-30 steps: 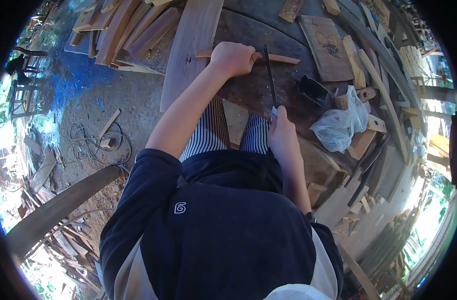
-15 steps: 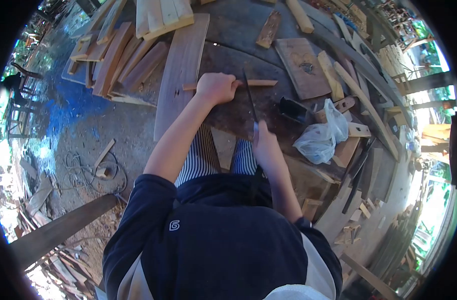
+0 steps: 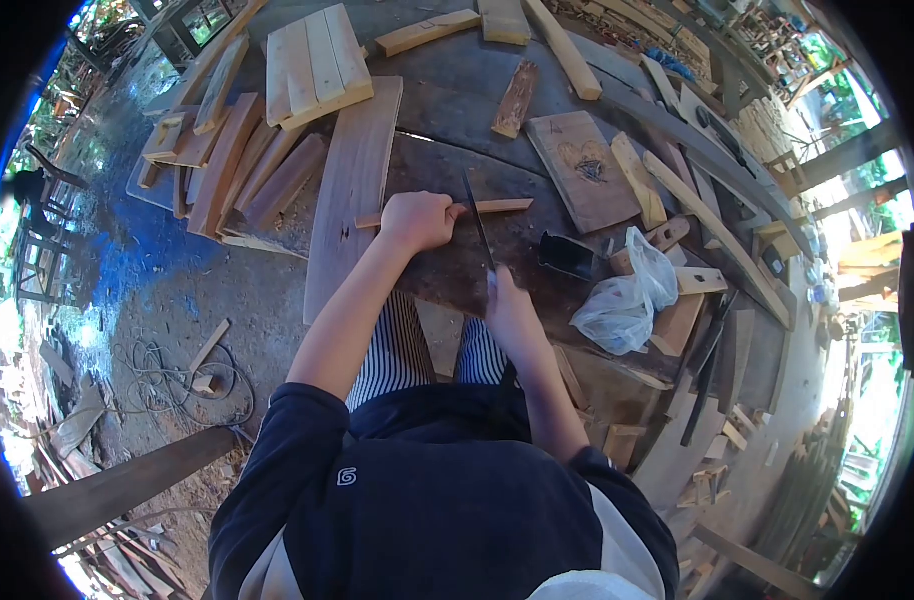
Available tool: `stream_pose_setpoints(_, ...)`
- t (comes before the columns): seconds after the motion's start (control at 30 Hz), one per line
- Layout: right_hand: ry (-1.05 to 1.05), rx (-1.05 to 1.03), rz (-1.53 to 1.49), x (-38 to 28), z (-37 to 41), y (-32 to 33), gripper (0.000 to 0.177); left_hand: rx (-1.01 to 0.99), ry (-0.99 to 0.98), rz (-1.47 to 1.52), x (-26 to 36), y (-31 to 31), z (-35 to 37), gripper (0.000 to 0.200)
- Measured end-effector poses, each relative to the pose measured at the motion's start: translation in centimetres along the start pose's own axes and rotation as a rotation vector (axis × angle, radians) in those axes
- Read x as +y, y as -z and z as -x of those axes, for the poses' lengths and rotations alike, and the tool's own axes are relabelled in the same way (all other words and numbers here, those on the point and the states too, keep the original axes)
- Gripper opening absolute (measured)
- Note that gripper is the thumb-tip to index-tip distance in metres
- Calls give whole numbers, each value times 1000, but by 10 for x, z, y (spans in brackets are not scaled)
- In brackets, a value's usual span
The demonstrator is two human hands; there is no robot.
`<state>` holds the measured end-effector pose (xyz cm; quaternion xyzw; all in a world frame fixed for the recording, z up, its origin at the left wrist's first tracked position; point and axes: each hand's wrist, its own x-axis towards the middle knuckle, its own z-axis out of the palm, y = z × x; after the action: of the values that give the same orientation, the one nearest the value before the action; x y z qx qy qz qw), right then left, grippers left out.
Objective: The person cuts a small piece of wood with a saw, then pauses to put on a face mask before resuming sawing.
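My left hand (image 3: pixel 417 221) is wrapped round a narrow wooden strip (image 3: pixel 502 207) and holds it crosswise over the dark workbench (image 3: pixel 432 272). The strip's left end overlaps a wide plank (image 3: pixel 362 150). In my right hand (image 3: pixel 515 318) is a long, thin, dark blade-like tool (image 3: pixel 482 238) that tapers to a tip pointing away from me. It crosses the strip just right of my left fingers. What kind of tool this is I cannot tell. A black open container (image 3: pixel 567 256) and a clear plastic bag (image 3: pixel 629 300) lie to the right of my right hand.
Curved wooden pieces (image 3: pixel 232 160) are stacked at the left, beside a slatted panel (image 3: pixel 317 65). A flat board (image 3: pixel 584 170) and long wooden bars (image 3: pixel 717 235) lie at the right. Tangled cord (image 3: pixel 182 375) is on the floor at left, above a slanting beam (image 3: pixel 142 485).
The whole scene sits lower in view as my head has tilted up. My right hand has pushed the blade-like tool forward across the strip. My left hand keeps its hold.
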<state>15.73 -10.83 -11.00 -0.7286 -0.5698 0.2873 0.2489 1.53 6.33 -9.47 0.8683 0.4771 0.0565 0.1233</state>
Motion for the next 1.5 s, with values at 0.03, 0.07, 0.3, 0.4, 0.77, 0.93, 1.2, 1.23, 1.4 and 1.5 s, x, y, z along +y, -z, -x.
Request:
stream_pose_setpoints(0.03,-33,-27,-24,1,16,7,21,-22,6,5,0,2,0,43)
stream_pose_setpoints(0.07,-66,-56,-48,1,21,11,21,-44,13,9,0,3,-1,43)
stream_pose_setpoints(0.3,4,18,15,-11,-46,-10,19,-44,-16,20,-2,1,-1,41)
stream_pose_setpoints(0.4,-40,30,78,-24,-55,-6,18,-42,26,26,-3,2,-6,41)
stream_pose_setpoints(0.77,15,3,28,-3,-28,0,18,-78,-15,48,-2,1,-4,42)
stream_pose_setpoints(0.93,-29,-12,89,-21,-57,2,18,-30,-4,38,-3,-1,-5,40)
stream_pose_setpoints(1.2,-92,-61,7,-6,12,16,18,21,-1,56,-4,-7,-8,39)
stream_pose_setpoints(1.23,-48,-42,1,-3,4,15,19,59,31,59,-6,-7,-12,40)
stream_pose_setpoints(1.4,-23,-37,-22,4,-39,20,19,84,32,43,-10,-14,-17,40)
stream_pose_setpoints(1.5,-65,-69,89,-14,-50,11,20,46,-33,9,-2,-9,-8,38)
